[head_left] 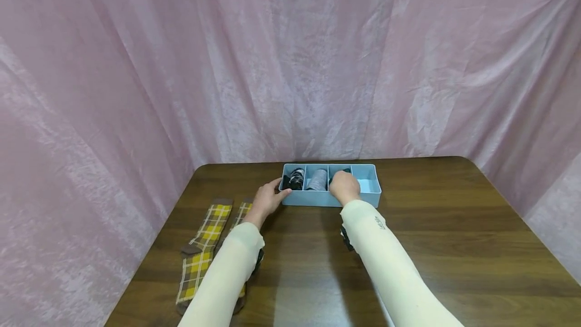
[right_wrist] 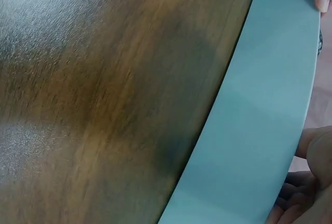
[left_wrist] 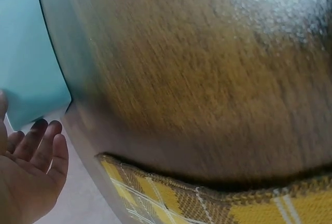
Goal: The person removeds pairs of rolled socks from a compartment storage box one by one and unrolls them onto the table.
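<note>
The box (head_left: 313,199) stands near the far edge of the table (head_left: 436,231), its long axis running left to right across the person's front, so its four compartments make a row. The right hand (head_left: 345,185) is the one that matters: it reaches straight over the near wall into the third compartment from the left, fingers bent downward. A dark bundle (head_left: 347,170) lies in that same compartment, just past the knuckles. To the left sit the grey roll (head_left: 318,179), in the second compartment, and the black roll (head_left: 297,179), in the first.

The left hand (head_left: 268,198) is at the box's left end, thumb touching the near rim, fingers loosely spread outside the end wall. It is also much the nearer hand to the plaid socks (head_left: 211,226), which lie lengthwise from near to far on the left.

I cannot tell whether the right fingers pinch the bundle or only press it; the hand covers most of it from above, and from the right wrist the front wall hides the inside. The left sleeve (head_left: 227,276) crosses over part of the socks, and the left wrist view cuts them off.
</note>
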Action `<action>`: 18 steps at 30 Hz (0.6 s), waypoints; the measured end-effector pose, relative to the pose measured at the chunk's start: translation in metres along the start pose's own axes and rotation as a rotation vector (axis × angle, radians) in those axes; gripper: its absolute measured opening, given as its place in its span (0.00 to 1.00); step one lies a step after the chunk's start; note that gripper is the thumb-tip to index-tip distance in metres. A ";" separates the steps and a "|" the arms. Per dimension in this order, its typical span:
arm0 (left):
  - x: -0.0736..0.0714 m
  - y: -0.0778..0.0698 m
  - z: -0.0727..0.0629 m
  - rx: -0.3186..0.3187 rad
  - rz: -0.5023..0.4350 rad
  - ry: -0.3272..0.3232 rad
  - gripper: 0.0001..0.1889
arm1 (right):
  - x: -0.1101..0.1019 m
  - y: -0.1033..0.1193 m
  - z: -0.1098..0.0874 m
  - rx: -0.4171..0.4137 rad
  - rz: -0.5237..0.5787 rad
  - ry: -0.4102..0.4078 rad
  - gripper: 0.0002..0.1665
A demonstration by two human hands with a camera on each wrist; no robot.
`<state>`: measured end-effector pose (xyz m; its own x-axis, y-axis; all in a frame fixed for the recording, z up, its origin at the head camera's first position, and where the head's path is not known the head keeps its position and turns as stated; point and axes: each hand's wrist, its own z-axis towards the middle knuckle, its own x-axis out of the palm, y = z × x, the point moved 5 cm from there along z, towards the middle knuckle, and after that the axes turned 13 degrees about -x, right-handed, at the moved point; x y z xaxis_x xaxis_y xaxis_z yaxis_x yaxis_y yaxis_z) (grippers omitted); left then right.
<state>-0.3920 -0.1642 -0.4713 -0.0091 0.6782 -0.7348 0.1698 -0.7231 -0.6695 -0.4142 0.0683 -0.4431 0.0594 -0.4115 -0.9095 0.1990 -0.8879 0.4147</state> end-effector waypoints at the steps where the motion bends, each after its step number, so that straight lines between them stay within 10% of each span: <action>1: 0.000 -0.001 -0.001 -0.002 -0.001 -0.003 0.32 | 0.000 -0.001 0.000 -0.004 0.017 -0.017 0.18; 18: 0.000 -0.002 -0.001 -0.044 0.016 -0.018 0.32 | -0.002 -0.017 -0.008 -0.054 0.276 -0.491 0.21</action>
<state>-0.3913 -0.1629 -0.4694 -0.0238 0.6636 -0.7477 0.2129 -0.7274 -0.6524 -0.4099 0.0858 -0.4485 -0.3436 -0.6854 -0.6420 0.2910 -0.7277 0.6212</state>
